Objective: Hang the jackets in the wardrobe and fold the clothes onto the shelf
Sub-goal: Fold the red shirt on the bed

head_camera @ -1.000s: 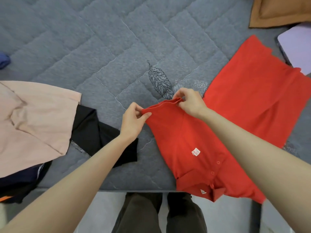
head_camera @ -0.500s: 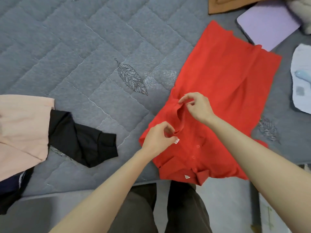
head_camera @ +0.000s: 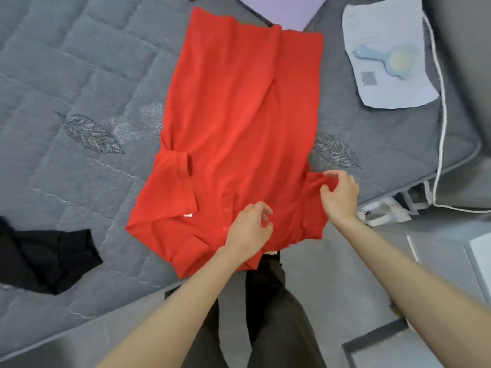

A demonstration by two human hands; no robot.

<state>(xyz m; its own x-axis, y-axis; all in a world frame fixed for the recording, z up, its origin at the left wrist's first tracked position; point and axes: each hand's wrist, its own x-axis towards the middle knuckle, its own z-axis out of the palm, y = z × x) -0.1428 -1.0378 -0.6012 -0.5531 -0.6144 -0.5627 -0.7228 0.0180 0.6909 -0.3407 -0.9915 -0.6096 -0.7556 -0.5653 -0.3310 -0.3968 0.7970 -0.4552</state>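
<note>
Shirt [head_camera: 239, 115] lay long-ways away from us by the bed's [head_camera: 79, 75] near edge, our right hand [head_camera: 341, 193] pinching its right sleeve [head_camera: 313, 205], our left hand [head_camera: 248, 231] resting loosely curled on its chest.

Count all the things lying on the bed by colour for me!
Red: 1, the shirt
Black: 1, the crumpled cloth
Purple: 1, the flat pad
Pale white: 1, the bag
Total: 4
</note>
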